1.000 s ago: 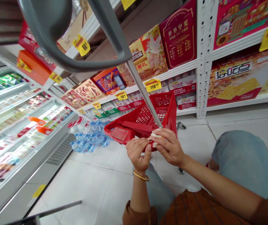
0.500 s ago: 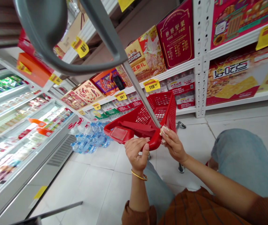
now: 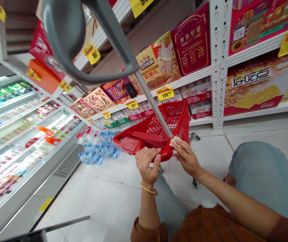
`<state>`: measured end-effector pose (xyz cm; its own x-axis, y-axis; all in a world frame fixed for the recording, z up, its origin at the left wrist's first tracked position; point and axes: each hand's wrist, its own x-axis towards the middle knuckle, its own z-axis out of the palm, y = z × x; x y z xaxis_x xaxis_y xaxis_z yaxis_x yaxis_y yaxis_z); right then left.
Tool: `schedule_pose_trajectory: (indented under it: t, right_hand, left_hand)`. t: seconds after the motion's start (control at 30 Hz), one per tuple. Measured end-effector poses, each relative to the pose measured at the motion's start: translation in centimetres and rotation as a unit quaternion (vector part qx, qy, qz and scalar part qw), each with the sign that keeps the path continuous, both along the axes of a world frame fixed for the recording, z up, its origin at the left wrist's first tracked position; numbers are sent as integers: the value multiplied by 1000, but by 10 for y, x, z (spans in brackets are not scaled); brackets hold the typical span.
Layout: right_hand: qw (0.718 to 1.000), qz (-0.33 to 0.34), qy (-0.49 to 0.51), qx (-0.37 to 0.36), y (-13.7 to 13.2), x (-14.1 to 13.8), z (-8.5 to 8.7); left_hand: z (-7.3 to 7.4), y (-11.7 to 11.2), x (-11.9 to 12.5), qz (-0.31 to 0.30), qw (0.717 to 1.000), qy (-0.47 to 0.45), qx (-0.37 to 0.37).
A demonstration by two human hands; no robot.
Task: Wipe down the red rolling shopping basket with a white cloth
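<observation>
In front of me stands a red plastic shopping basket cart (image 3: pixel 183 117) with a grey handle (image 3: pixel 96 78) on a metal pole (image 3: pixel 152 101). My left hand (image 3: pixel 147 164) grips the near rim of the basket, fingers over the edge and thumb curled beside it. A crumpled whitish cloth (image 3: pixel 174 144) is pinched in my right hand (image 3: pixel 186 158). That cloth presses against the rim's corner, close to the foot of the pole. Part of the cloth is hidden by my fingers.
Boxed snacks (image 3: pixel 159 62) and bottled water packs (image 3: pixel 196 97) fill the white shelves ahead. Blue-tinted water bottles (image 3: pixel 100 148) sit on the tiled floor left of the cart. A lit refrigerated display (image 3: pixel 20 148) runs along the left. A dark bar (image 3: pixel 67 222) crosses the lower left.
The view has shifted slightly, so the shelves and cart handle appear a little further right. My right hand and the cloth have moved slightly left along the rim; my left hand keeps its grip.
</observation>
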<state>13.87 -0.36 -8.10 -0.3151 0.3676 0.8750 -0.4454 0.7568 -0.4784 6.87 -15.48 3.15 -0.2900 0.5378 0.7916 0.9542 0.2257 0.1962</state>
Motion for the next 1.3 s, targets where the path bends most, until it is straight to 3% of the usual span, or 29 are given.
schedule_pose_trajectory:
  t: [0.07,0.17,0.33,0.4,0.53,0.63,0.73,0.9,0.97,1.07,1.3]
  right_hand:
    - [1000,-20,-6,-18,3,4,5]
    - [998,-43,2,-50,3,9,30]
    - [999,25,-18,-29,-7,4,74]
    - [997,56,-38,-32,-10,3,80]
    - [983,122,-45,-126,-5,5,80]
    - [984,102,-26,-143,3,9,91]
    - [994,-5,50,-95,10,13,118]
    - [973,-132,149,116,19,17,170]
    - [968,-124,133,173,18,18,185]
    - [974,-85,65,198,12,19,199]
    - [974,-73,-20,214,-5,26,202]
  left_hand:
    - [1,-1,0,-6,1000,-2,-7]
    - [4,-3,2,-10,1000,1,-21]
    - [13,7,10,23,997,18,-68]
    - [17,13,12,24,994,48,-99]
    - [17,18,15,54,989,69,-122]
    - [15,18,17,73,991,44,-101]
    - [13,17,16,74,993,29,-85]
    - [9,16,15,74,995,20,-61]
    - [9,15,14,76,995,13,-60]
    - [9,13,14,79,994,2,-73]
    - [12,11,14,88,994,17,-70]
